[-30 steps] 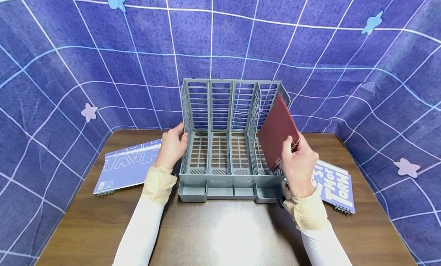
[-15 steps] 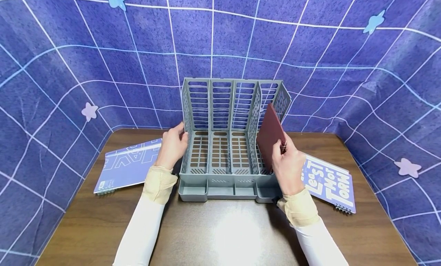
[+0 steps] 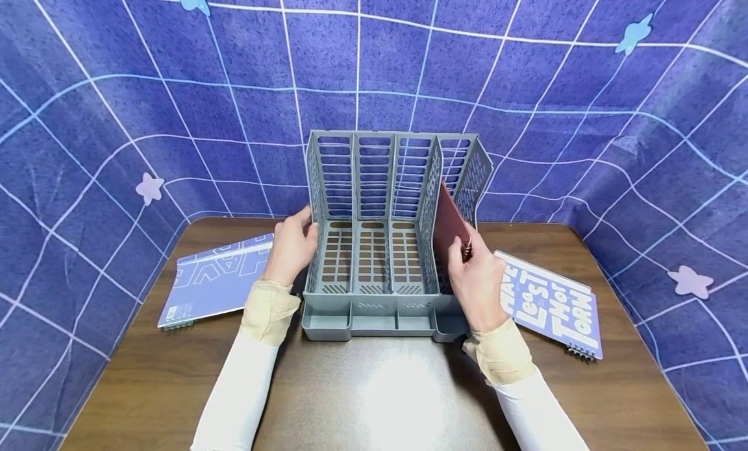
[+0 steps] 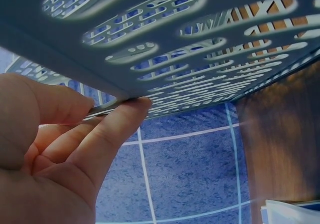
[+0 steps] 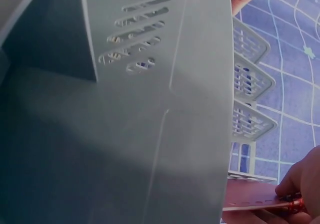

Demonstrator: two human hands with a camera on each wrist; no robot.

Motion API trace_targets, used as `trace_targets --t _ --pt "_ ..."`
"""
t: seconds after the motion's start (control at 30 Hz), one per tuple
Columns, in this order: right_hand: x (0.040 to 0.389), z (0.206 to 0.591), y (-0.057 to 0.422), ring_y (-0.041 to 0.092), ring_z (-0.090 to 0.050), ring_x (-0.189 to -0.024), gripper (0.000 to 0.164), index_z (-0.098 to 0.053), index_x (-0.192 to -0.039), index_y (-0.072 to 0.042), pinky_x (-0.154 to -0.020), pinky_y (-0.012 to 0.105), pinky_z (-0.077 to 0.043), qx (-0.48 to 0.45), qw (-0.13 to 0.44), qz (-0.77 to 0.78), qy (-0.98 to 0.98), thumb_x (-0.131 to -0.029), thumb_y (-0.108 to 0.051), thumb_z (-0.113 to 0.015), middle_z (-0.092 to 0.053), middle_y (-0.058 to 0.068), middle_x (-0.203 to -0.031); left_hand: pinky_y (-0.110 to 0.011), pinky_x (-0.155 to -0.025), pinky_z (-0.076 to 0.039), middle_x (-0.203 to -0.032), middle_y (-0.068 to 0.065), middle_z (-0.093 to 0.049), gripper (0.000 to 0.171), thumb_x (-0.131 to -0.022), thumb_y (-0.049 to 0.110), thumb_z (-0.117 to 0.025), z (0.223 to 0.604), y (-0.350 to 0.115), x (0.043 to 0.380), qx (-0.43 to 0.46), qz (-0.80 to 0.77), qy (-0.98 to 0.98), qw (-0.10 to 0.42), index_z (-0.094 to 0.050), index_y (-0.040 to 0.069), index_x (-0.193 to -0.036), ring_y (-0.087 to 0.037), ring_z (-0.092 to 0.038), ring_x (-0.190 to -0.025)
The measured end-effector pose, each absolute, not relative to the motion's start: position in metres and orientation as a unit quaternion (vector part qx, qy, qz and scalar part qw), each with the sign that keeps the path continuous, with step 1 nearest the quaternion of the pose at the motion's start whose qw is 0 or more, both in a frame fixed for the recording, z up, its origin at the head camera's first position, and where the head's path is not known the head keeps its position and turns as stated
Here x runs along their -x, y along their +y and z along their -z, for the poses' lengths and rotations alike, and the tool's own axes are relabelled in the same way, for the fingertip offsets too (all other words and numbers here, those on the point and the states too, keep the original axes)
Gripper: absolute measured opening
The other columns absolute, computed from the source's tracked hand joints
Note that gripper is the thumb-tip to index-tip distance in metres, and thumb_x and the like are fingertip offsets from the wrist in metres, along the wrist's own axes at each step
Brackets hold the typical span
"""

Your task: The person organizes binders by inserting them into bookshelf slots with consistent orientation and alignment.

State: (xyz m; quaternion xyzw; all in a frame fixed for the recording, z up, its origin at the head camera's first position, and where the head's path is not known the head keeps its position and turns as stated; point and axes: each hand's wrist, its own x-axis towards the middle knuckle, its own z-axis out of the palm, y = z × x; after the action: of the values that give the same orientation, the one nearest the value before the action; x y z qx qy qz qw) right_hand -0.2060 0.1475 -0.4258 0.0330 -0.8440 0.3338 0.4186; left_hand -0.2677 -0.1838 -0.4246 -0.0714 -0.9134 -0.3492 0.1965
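Observation:
A grey-green plastic file organizer [image 3: 371,305] with upright perforated dividers stands on the wooden table. My left hand [image 3: 291,246] pinches the edge of its left side wall; the left wrist view shows thumb and fingers [image 4: 117,126] on that edge. In my right hand [image 3: 480,279] is a dark red spiral notebook [image 3: 448,227], pinched at its coil-bound edge between thumb and fingers. The notebook stands upright inside the rightmost compartment, close along the divider on its left. Its lower part is hidden behind the organizer's front and my hand. The right wrist view shows the red cover [image 5: 250,196] beyond the front wall.
A blue-purple spiral notebook [image 3: 216,285] lies flat on the table [image 3: 327,399] left of the organizer. Another notebook with white lettering [image 3: 552,305] lies to the right, near my right wrist. A blue grid-patterned cloth [image 3: 386,68] hangs behind and at both sides.
My right hand has moved left and slightly down, bringing the red notebook from a tilt over the right compartment to upright inside it. My left hand stays on the organizer's wall.

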Motion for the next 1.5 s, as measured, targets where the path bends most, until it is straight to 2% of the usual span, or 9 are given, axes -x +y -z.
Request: trace_targets --t 0.3,0.47,0.6,0.77,1.03,1.17,1.33,1.4,1.5 --pt "0.207 0.427 0.142 0.03 -0.065 -0.06 0.029 -0.07 -0.118 -0.012 -0.05 0.049 -0.051 -0.058 0.418 -0.343 -0.839 -0.092 -0.022 -0.063 -0.073 0.012 -0.085 -0.052 -0.074 -0.052 -0.097 -0.011 -0.073 0.03 -0.095 0.013 -0.057 0.424 -0.184 0.267 0.07 0.353 -0.912 0.196 -0.066 0.014 -0.124 -0.032 -0.066 -0.081" --pt "0.206 0.429 0.139 0.018 -0.058 -0.053 0.03 -0.07 -0.119 -0.014 -0.046 0.042 -0.046 -0.077 0.395 -0.353 -0.845 -0.092 -0.025 -0.064 -0.069 0.003 -0.074 -0.052 -0.078 -0.052 -0.104 -0.011 -0.073 0.035 -0.095 0.014 -0.057 0.425 -0.183 0.268 0.065 0.356 -0.913 0.19 -0.064 0.016 -0.13 -0.032 -0.067 -0.085" --pt "0.205 0.43 0.138 0.011 -0.054 -0.051 0.033 -0.068 -0.122 -0.015 -0.046 0.038 -0.045 -0.09 0.373 -0.353 -0.853 -0.091 -0.028 -0.065 -0.065 -0.001 -0.07 -0.051 -0.077 -0.052 -0.103 -0.01 -0.073 0.034 -0.095 0.015 -0.057 0.425 -0.184 0.268 0.061 0.356 -0.914 0.185 -0.064 0.019 -0.128 -0.03 -0.066 -0.083" --pt "0.204 0.432 0.138 0.011 -0.056 -0.052 0.035 -0.067 -0.122 -0.015 -0.045 0.038 -0.046 -0.087 0.358 -0.352 -0.86 -0.091 -0.03 -0.066 -0.066 -0.001 -0.07 -0.05 -0.073 -0.052 -0.098 -0.009 -0.073 0.032 -0.095 0.014 -0.057 0.425 -0.184 0.267 0.062 0.355 -0.914 0.186 -0.065 0.018 -0.125 -0.029 -0.065 -0.078" --pt "0.203 0.428 0.14 0.014 -0.055 -0.051 0.041 -0.067 -0.126 -0.017 -0.046 0.038 -0.045 -0.088 0.369 -0.351 -0.856 -0.087 -0.031 -0.07 -0.069 0.003 -0.075 -0.051 -0.075 -0.052 -0.097 -0.008 -0.074 0.03 -0.095 0.015 -0.058 0.424 -0.184 0.268 0.064 0.357 -0.912 0.19 -0.066 0.019 -0.123 -0.029 -0.066 -0.08" --pt "0.201 0.424 0.142 0.018 -0.062 -0.058 0.048 -0.065 -0.13 -0.015 -0.05 0.042 -0.049 -0.087 0.372 -0.354 -0.853 -0.085 -0.03 -0.072 -0.072 0.008 -0.086 -0.051 -0.075 -0.052 -0.097 -0.008 -0.073 0.033 -0.095 0.015 -0.058 0.424 -0.184 0.267 0.062 0.358 -0.913 0.187 -0.065 0.019 -0.126 -0.029 -0.064 -0.078" --pt "0.193 0.414 0.145 0.023 -0.072 -0.083 0.063 -0.06 -0.136 -0.011 -0.066 0.047 -0.056 -0.088 0.375 -0.361 -0.849 -0.081 -0.036 -0.078 -0.072 0.012 -0.112 -0.05 -0.071 -0.052 -0.093 -0.009 -0.073 0.032 -0.095 0.014 -0.057 0.424 -0.184 0.266 0.064 0.357 -0.913 0.185 -0.065 0.018 -0.125 -0.029 -0.063 -0.074" --pt "0.187 0.406 0.147 0.023 -0.071 -0.089 0.069 -0.059 -0.139 -0.013 -0.071 0.047 -0.056 -0.087 0.375 -0.363 -0.848 -0.079 -0.041 -0.079 -0.07 0.01 -0.119 -0.05 -0.07 -0.052 -0.094 -0.009 -0.073 0.03 -0.095 0.014 -0.057 0.424 -0.184 0.266 0.066 0.357 -0.913 0.185 -0.065 0.018 -0.123 -0.029 -0.063 -0.074" --pt "0.176 0.391 0.153 0.022 -0.07 -0.098 0.076 -0.057 -0.141 -0.016 -0.08 0.041 -0.057 -0.086 0.379 -0.379 -0.84 -0.075 -0.043 -0.083 -0.067 0.006 -0.125 -0.051 -0.072 -0.052 -0.096 -0.009 -0.073 0.029 -0.095 0.014 -0.057 0.423 -0.184 0.267 0.065 0.356 -0.914 0.185 -0.065 0.018 -0.123 -0.03 -0.063 -0.075"
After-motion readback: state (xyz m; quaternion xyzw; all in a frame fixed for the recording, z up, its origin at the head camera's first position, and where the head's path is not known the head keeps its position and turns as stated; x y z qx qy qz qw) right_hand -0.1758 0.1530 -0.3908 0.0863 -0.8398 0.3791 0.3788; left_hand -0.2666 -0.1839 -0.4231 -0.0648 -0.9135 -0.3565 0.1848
